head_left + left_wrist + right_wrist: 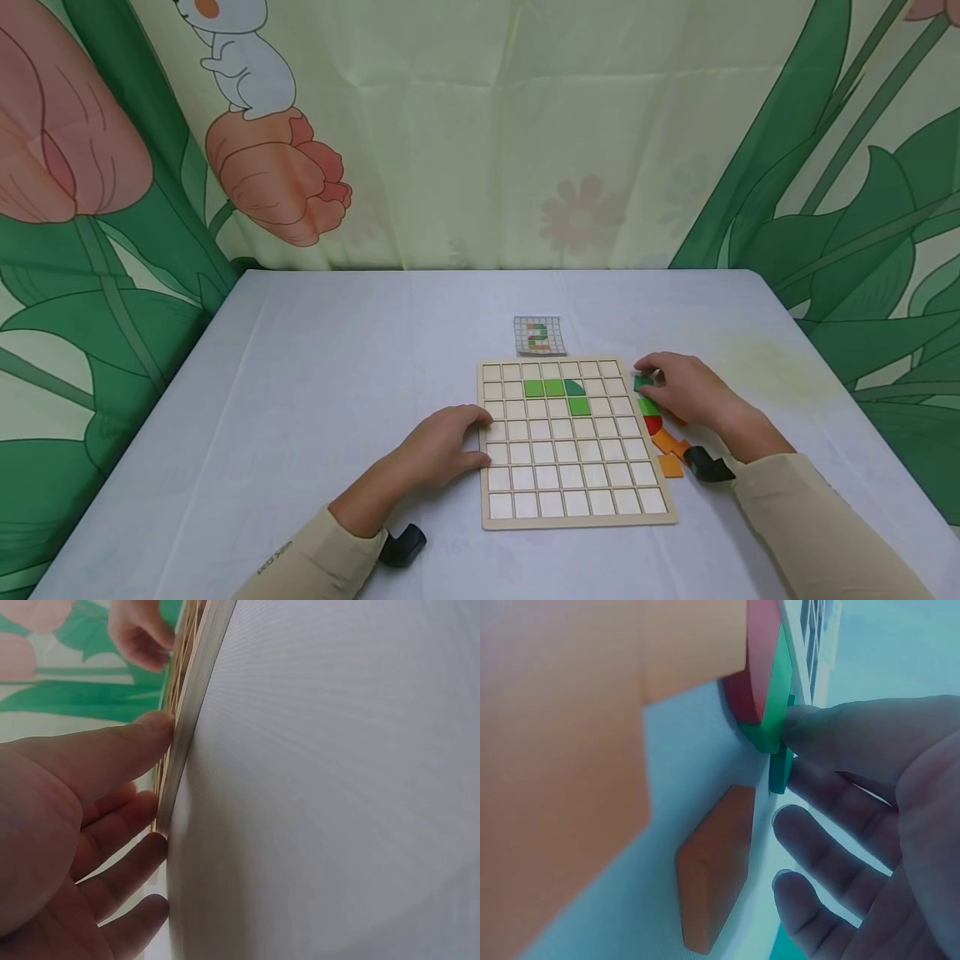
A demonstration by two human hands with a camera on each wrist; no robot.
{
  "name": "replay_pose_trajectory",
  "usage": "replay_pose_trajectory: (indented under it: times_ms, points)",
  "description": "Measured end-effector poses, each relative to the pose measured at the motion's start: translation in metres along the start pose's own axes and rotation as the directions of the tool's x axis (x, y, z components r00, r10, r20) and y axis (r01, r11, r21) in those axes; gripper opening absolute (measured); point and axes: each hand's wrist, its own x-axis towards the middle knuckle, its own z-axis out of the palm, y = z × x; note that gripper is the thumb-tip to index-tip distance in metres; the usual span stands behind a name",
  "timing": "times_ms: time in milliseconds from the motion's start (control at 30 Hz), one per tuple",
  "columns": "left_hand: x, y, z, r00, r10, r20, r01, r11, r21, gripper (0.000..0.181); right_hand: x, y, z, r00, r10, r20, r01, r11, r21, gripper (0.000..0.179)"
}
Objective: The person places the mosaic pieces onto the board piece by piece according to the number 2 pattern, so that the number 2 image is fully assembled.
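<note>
A wooden grid board (577, 523) lies on the table with white cells. Near its top sit three light green square tiles (554, 387) and a dark green rounded tile (573, 387). My left hand (442, 446) rests thumb and fingertips against the board's left edge; the left wrist view shows the fingers only loosely bent there. Beyond the right edge, my right hand (690, 390) pinches a dark green tile (781, 769) between thumb and index finger, its other fingers spread. Beside that tile are a light green tile (648, 407) and a red rounded tile (653, 425).
Several orange tiles (671, 466) lie along the board's right side, near the black wrist camera (707, 465). A small pattern card (538, 336) with a coloured grid lies just behind the board. A printed curtain (480, 133) hangs behind the white table (337, 358).
</note>
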Motion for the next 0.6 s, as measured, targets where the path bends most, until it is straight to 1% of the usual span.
replay_pose_trajectory:
  times_ms: [133,300,500,600]
  points:
    - [-0.0002,0.0002,0.0003,1.000,-0.004,0.001,0.005,1.000,-0.002,0.046,0.0010,-0.0006,0.0004,1.000,0.011,0.010,-0.011,1.000,0.006,0.040]
    - [-0.0007,0.0006,0.0005,1.000,-0.009,0.001,0.009,1.000,-0.005,0.047,0.0032,-0.0028,0.0007,1.000,0.019,0.019,-0.019,1.000,-0.014,0.038]
    - [-0.0008,0.0015,0.0006,1.000,-0.015,0.006,0.015,1.000,-0.001,0.048,0.0035,-0.0044,0.0019,0.999,0.026,0.024,-0.027,0.999,0.024,0.039]
    - [-0.0007,0.0016,0.0006,1.000,-0.018,0.006,0.018,1.000,0.006,0.048,0.0037,-0.0052,0.0025,1.000,0.016,0.013,-0.017,1.000,0.023,0.038]
